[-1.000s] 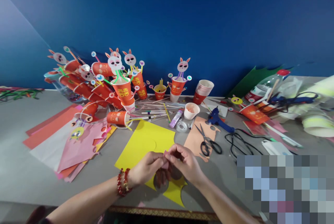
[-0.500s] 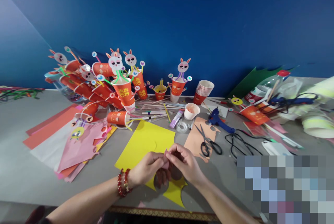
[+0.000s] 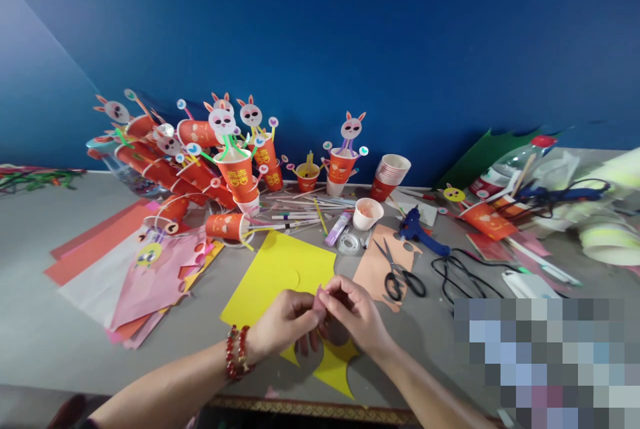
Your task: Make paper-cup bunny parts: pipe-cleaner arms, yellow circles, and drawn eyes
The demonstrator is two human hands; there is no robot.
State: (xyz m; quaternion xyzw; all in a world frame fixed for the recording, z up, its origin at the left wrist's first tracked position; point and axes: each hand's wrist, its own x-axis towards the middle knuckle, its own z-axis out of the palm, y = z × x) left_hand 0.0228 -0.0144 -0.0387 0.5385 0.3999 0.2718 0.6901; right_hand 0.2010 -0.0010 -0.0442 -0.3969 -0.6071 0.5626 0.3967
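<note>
Both hands [image 3: 325,316] pinch a pink paper scrap [image 3: 319,298].

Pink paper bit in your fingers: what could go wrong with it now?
The pink paper bit is small and pinched between the left hand and right hand, so it might tear or slip. The scissors lie open just beside the right hand, so a careless reach could nick a finger.

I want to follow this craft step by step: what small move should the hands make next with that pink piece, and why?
Probably keep pinching and working the small pink piece: both the left hand and right hand grip it above the yellow sheet.
</note>
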